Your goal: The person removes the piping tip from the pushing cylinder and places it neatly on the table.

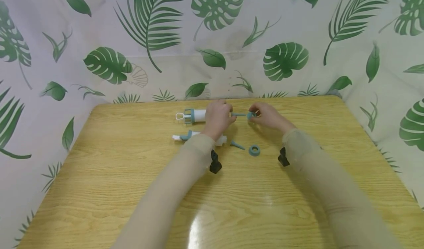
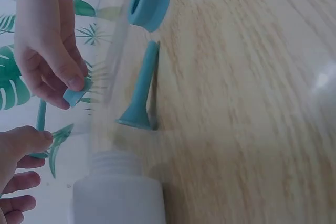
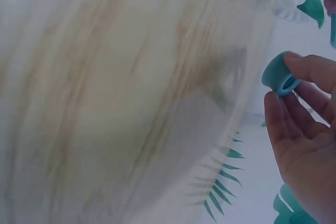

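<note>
Ring (image 1: 251, 114), small and blue, sits pinched in the right hand's (image 1: 269, 116) fingertips (image 3: 302, 66), at the tip of a blue nozzle (image 1: 239, 114) on the white syringe (image 1: 195, 115) gripped by the left hand (image 1: 216, 118). Below the hands lie a second syringe (image 1: 185, 136), a loose nozzle (image 1: 237, 145) and another ring (image 1: 254, 150).

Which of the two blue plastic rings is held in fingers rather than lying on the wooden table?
The blue plastic ring pinched by the right hand; the other blue ring lies loose beside the blue cone nozzle.
</note>
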`<state>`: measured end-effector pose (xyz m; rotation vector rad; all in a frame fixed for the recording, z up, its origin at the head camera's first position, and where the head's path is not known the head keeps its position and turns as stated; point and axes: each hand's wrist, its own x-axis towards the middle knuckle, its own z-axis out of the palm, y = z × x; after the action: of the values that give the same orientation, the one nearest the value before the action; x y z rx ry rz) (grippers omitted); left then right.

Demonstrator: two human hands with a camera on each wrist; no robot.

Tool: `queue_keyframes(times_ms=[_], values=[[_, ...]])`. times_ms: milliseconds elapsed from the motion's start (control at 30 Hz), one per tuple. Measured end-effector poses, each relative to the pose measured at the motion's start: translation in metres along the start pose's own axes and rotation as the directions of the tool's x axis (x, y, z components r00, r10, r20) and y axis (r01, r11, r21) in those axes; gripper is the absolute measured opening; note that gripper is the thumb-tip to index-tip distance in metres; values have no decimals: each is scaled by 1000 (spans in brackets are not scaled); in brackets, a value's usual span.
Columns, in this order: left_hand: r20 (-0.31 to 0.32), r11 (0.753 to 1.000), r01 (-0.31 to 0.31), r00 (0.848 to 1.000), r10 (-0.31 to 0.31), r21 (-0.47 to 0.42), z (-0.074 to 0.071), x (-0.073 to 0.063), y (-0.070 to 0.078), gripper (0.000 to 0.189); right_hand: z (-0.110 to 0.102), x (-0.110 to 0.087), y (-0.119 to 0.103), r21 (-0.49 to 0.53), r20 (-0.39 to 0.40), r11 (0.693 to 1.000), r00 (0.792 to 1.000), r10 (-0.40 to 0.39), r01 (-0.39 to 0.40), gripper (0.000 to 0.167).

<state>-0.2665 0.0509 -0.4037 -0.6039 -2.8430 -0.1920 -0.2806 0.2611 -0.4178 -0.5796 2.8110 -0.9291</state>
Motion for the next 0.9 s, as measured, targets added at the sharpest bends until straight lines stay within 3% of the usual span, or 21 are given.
queue_keyframes(times_ms=[167,400,567,900], values=[[86,998,52,995,-55,38,7,6,6,28,5,6,3,-1,12,998,998,56,-56,38],[94,996,53,994,-60,78,16,9,9,25,9,7,8,-52,27,997,998,55,-53,36],[109,993,25,993,-38,112,21,10,9,21,10,5,8,-43,38,995,996,86,-85,36],[134,990,38,989,-56,136,26,13,6,23,11,3,7,-54,40,996,997,71,-68,36]])
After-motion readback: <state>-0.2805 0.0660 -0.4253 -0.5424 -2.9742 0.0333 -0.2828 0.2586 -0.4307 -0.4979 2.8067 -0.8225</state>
